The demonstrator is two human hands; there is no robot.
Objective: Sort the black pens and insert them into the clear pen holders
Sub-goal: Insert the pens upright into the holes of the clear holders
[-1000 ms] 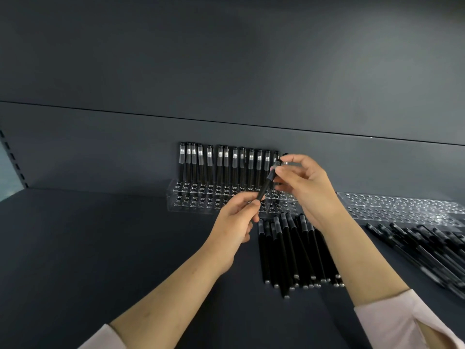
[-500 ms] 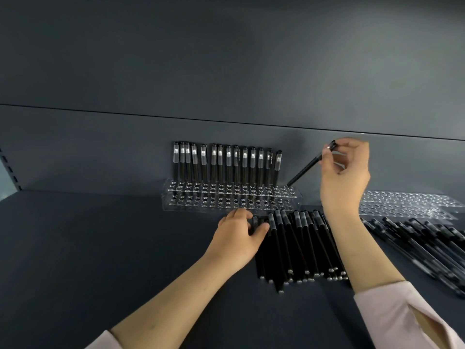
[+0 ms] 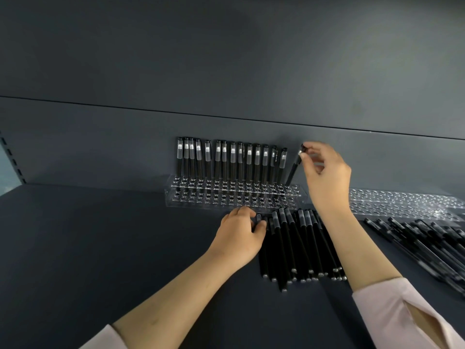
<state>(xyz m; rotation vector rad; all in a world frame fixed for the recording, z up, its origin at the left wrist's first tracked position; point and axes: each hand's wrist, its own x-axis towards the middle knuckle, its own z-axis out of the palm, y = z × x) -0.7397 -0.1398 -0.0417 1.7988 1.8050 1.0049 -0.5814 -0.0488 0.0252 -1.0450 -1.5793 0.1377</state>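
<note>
A clear pen holder (image 3: 234, 197) with rows of holes stands against the back wall, its back row filled with several upright black pens (image 3: 232, 159). My right hand (image 3: 324, 172) pinches the cap end of one black pen (image 3: 294, 170), which leans with its tip in a hole at the right end of that row. My left hand (image 3: 239, 235) lies on the top left corner of a bundle of loose black pens (image 3: 299, 245) in front of the holder, fingers curled over the leftmost pens' caps.
A second clear holder (image 3: 407, 200) with no pens lies to the right along the wall. Another heap of black pens (image 3: 432, 245) lies at the right edge. The dark shelf surface (image 3: 100, 248) stretches left; a slotted upright (image 3: 10, 157) stands at far left.
My right hand carried the pen from a slant right of the row down to the holder's right end, where it now stands steeper. My left hand stayed on the loose bundle.
</note>
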